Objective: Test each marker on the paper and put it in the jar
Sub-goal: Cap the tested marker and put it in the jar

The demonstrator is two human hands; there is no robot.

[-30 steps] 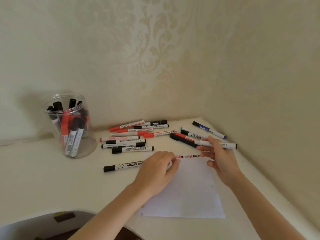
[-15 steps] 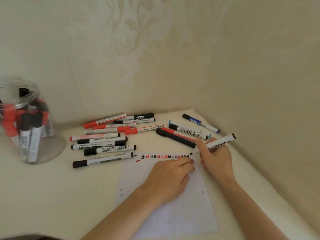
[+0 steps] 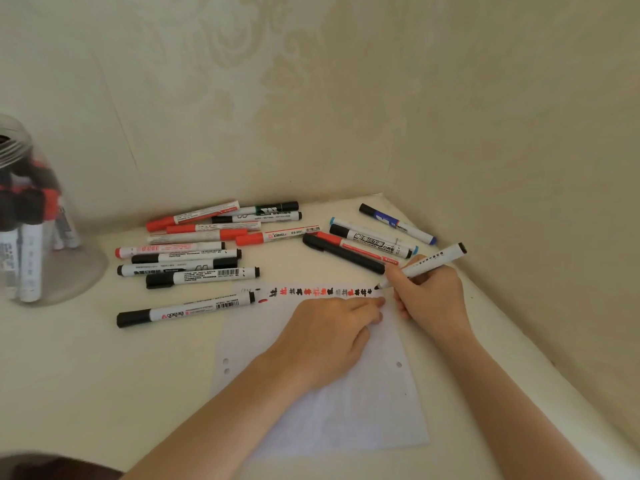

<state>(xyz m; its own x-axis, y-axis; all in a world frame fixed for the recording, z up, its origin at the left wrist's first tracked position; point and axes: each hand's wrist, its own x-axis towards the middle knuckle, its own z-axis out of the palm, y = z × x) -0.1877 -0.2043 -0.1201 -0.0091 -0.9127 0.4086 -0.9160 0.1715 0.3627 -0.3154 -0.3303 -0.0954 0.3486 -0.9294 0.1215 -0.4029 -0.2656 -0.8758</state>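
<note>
A smooth cream tabletop (image 3: 104, 375) meets walls papered in a faint embossed damask. On it lies a thin white sheet of paper (image 3: 346, 410) with punched holes along both long edges and a row of small red and black test marks (image 3: 322, 292) across its top. The right hand (image 3: 429, 299), at about 3 o'clock from the frame's centre, grips a white-barrelled marker (image 3: 433, 261), fingers clamped round it, black tip touching the paper at the row's right end. The left hand (image 3: 329, 337) rests on the sheet, fingers loosely together (whether they press it flat is hard to tell). Loose markers (image 3: 194, 271), slim white cylinders with red, black or blue caps, lie scattered from 10 to 1 o'clock. The clear plastic jar (image 3: 41, 237) at 9 o'clock, cut off by the frame edge, holds blurred upright markers.
</note>
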